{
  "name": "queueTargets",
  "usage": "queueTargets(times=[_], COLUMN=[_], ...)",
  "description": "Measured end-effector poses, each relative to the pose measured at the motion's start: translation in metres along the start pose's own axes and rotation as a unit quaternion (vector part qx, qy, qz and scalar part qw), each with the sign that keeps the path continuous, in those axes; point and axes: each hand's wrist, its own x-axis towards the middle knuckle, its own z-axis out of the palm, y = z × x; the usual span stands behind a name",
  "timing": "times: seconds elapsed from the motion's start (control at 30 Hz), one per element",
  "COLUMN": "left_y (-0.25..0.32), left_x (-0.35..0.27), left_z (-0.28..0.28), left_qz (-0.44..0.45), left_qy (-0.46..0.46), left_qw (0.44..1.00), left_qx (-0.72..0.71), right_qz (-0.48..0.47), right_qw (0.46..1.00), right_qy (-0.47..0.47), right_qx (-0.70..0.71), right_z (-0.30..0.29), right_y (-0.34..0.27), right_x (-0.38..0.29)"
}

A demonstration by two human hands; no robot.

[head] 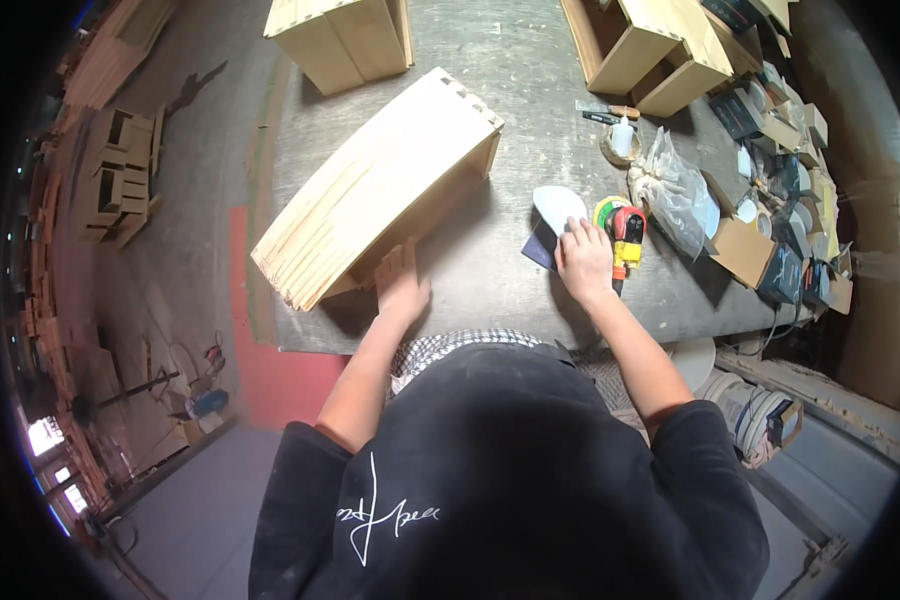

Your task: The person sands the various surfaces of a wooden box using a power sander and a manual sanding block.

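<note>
A pale wooden drawer-like box (390, 180) with finger joints at its corner lies on its side, slantwise across the workbench (510, 300). My left hand (403, 283) is at its near lower edge, thumb apart from the fingers; the fingertips overlap the shaded open side, and I cannot tell whether they touch the wood. To the right, my right hand (585, 259) has its fingers on the edge of a white sanding disc (557, 206), which looks bent. Under the disc lies a dark sheet (538, 250), likely sandpaper. Close beside that hand rests a red, black and yellow orbital sander (628, 236).
More wooden boxes (345, 45) stand at the far side, with others (645, 60) at right. A glue bottle (622, 136), a chisel-like tool (607, 109) and a plastic bag (671, 191) sit at right, before crowded cartons (780, 274). A bucket (750, 409) is below.
</note>
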Motion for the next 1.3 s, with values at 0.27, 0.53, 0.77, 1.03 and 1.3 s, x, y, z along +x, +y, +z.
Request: queueTargets(times=[0.27, 0.53, 0.77, 1.03, 1.3], left_y=[-0.004, -0.005, -0.002, 0.004, 0.000], left_x=[0.011, 0.002, 0.001, 0.001, 0.005], left_z=[-0.001, 0.009, 0.019, 0.019, 0.023], left_qz=[-0.013, 0.009, 0.014, 0.007, -0.003], left_qy=[0.004, 0.021, 0.070, 0.085, 0.097], left_qw=[0.999, 0.999, 0.996, 0.995, 0.995], left_qx=[0.031, 0.044, 0.053, 0.045, 0.021], right_qz=[0.128, 0.132, 0.108, 0.126, 0.108], right_qw=[0.968, 0.968, 0.977, 0.846, 0.867], right_qy=[-0.200, -0.192, -0.183, -0.331, -0.275], right_qx=[0.085, 0.093, 0.030, 0.398, 0.401], right_z=[0.045, 0.051, 0.029, 0.054, 0.164], right_y=[-0.012, -0.012, -0.033, -0.111, -0.166], right_x=[-0.047, -0.045, -0.024, 0.040, 0.074])
